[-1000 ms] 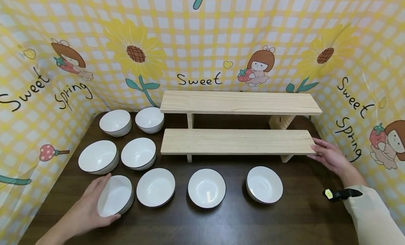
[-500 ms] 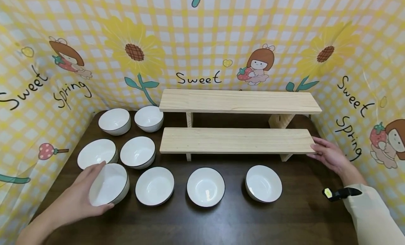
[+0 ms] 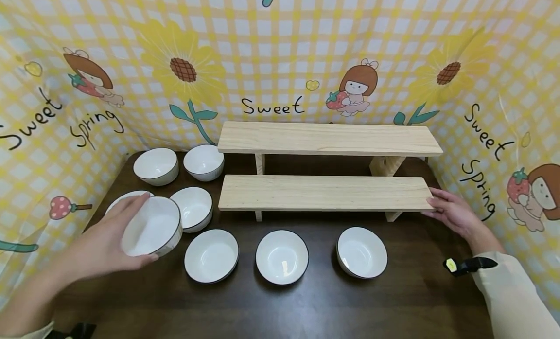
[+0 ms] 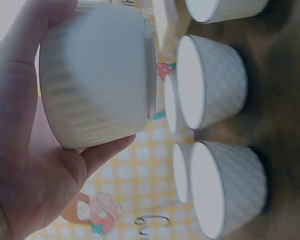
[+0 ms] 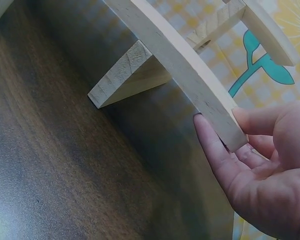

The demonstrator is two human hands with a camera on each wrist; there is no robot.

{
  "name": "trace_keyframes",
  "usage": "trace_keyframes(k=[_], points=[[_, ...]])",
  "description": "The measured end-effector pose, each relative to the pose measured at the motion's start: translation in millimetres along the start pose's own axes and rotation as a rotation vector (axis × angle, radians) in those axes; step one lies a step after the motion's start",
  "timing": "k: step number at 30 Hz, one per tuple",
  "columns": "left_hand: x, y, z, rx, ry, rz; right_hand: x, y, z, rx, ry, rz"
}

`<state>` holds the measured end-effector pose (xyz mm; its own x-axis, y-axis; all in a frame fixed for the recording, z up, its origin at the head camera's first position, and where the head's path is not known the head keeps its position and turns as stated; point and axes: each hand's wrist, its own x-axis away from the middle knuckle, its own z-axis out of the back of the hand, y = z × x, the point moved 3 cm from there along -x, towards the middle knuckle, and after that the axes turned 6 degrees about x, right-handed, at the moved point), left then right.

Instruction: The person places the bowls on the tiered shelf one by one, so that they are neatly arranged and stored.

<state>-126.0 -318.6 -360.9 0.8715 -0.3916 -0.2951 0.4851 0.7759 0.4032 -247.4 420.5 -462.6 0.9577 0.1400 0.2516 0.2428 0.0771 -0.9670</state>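
My left hand (image 3: 102, 237) grips a white bowl (image 3: 153, 227) with a dark rim by its side, thumb and fingers spread round it. In the left wrist view the bowl (image 4: 97, 75) hangs above the table, its foot clear of the surface. My right hand (image 3: 455, 212) holds the right end of the lower board (image 3: 323, 193) of a two-tier wooden shelf. The right wrist view shows the thumb above and fingers below that board (image 5: 185, 70). Behind the held bowl, another bowl (image 3: 127, 197) is mostly hidden.
More white bowls stand left of the shelf, such as one back bowl (image 3: 156, 166). In front of the shelf sit a left bowl (image 3: 212, 256), a middle bowl (image 3: 282, 257) and a right bowl (image 3: 362, 253). The upper board (image 3: 328, 138) lies behind, before a checked cloth (image 3: 271, 47).
My left hand has lifted the bowl off the table and raised it towards the bowls behind. My right hand keeps its hold on the board's end.
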Motion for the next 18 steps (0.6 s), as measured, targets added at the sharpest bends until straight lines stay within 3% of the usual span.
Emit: trace_keyframes(k=[9,18], points=[[-47.0,26.4,14.6,-0.009,-0.099,-0.010,-1.8,-1.1,-3.5,0.031,-0.004,-0.021],[-107.0,51.7,4.9,0.064,-0.239,-0.043,-1.6,-1.1,-1.6,0.028,-0.003,-0.020]])
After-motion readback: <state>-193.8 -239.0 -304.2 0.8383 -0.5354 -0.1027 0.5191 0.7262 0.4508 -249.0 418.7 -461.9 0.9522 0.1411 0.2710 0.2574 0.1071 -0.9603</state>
